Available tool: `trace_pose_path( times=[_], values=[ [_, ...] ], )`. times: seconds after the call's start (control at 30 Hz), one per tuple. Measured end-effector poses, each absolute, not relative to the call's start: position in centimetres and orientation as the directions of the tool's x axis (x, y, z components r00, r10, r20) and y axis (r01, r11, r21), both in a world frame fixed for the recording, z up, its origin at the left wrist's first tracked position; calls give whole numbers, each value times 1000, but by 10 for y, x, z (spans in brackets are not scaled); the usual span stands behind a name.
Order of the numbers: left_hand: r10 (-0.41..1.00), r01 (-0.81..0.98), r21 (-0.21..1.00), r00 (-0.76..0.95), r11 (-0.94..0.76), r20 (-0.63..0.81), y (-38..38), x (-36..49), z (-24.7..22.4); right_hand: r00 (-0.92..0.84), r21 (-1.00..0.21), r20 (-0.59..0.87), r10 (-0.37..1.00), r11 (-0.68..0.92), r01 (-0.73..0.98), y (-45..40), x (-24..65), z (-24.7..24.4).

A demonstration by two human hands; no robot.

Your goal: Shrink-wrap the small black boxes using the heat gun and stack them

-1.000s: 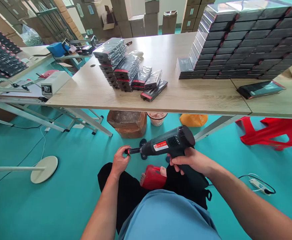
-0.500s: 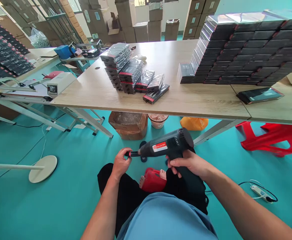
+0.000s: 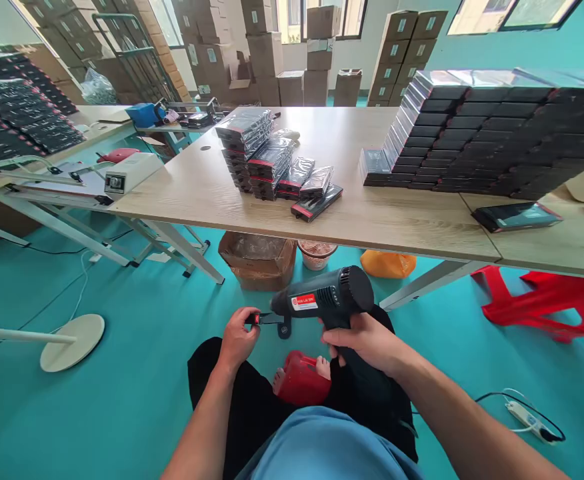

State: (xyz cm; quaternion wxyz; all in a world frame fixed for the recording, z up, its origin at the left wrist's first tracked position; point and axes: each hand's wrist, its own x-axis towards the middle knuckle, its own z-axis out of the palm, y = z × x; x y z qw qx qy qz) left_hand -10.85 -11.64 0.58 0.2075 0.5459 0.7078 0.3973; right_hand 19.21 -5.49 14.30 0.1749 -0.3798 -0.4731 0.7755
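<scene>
My right hand (image 3: 365,340) is wrapped round the handle of a dark heat gun (image 3: 322,297) with a red and white label. Its nozzle points left, close to a small black box with red edging (image 3: 265,319). That box is pinched by its left end in the fingers of my left hand (image 3: 239,339), above my lap. Similar black boxes in clear film (image 3: 267,163) are piled on the table above, with a few lying loose at the pile's right side.
The wooden table (image 3: 372,223) runs across in front of me, bearing a large stack of black boxes (image 3: 482,143) at right. Below it are an open carton (image 3: 259,267), a bucket (image 3: 316,257) and an orange bag (image 3: 388,264). A power strip (image 3: 529,420) lies on the floor at right.
The view has tilted up slightly. The heat gun has shifted a little left, and the box in my left hand has turned so its narrow side shows differently.
</scene>
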Motion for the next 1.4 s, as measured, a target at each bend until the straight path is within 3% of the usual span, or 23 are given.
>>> trace_pose_path(
  times=[0.13,0.2,0.3,0.5,0.67,0.8,1.03,1.17,1.27,1.33,1.4],
  values=[
    [925,549,831,-356,88,137,-115,-110,2,-732,-873,-409,545,-468,139,-56,191,145],
    [905,473,874,-412,112,107,-114,-111,0,-724,-880,-391,568,-462,112,-55,194,144],
    [886,281,950,-464,138,9,-115,-113,-1,-604,-875,-420,678,-479,72,-51,202,139],
    [858,-118,985,-485,129,-170,-115,-111,-7,-660,-863,-422,621,-499,82,-46,205,134],
    [693,-523,845,-570,108,-441,-105,-109,-23,-680,-880,-379,628,-472,56,-46,193,135],
    [626,-735,665,-458,132,-631,-102,-105,-29,-775,-880,-367,514,-463,109,-53,186,138],
    [631,-803,553,-313,224,-710,-116,-105,-31,-766,-825,-545,340,-378,420,-67,201,134],
    [626,-786,471,-141,400,-767,-121,-104,-32,-694,-821,-549,466,-455,344,-60,196,119],
    [673,-799,437,-54,414,-737,-124,-96,-28,-664,-838,-493,562,-511,189,-52,181,120],
    [684,-814,435,-65,384,-727,-127,-90,-24,-731,-839,-450,513,-524,148,-49,175,127],
    [678,-813,480,-150,329,-720,-130,-88,-19,-817,-834,-435,379,-512,207,-49,178,136]
  ],
)
